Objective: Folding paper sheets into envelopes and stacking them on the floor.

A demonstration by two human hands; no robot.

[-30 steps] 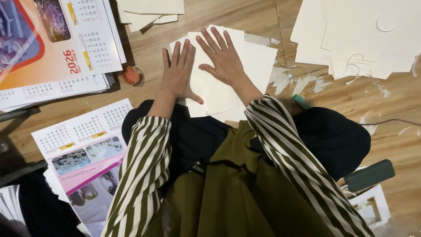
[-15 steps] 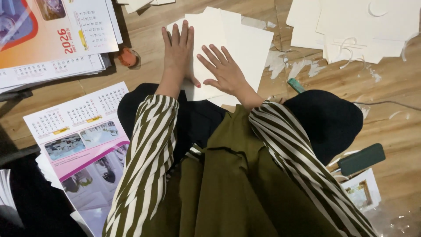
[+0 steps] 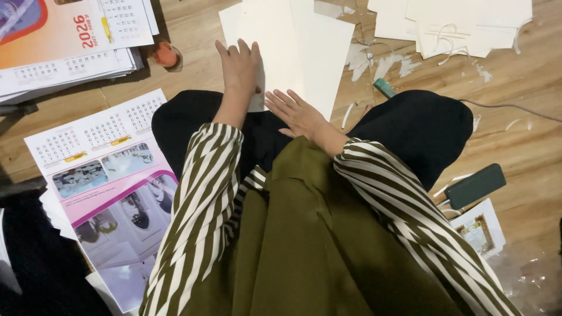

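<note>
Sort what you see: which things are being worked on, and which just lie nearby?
In use:
left hand
right hand
cream sheets

Lying about:
calendar page
calendar stack
dark phone
far paper pile

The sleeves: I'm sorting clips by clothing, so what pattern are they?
The sleeves have olive-green and white stripes, plain in the head view, the only one.

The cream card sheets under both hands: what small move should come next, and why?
Probably square the cream card sheets into one even stack. Their edges are fanned and offset on the wooden floor. The left hand lies flat on the pile, while the right hand rests at its near edge, so both could nudge the sheets.
</note>
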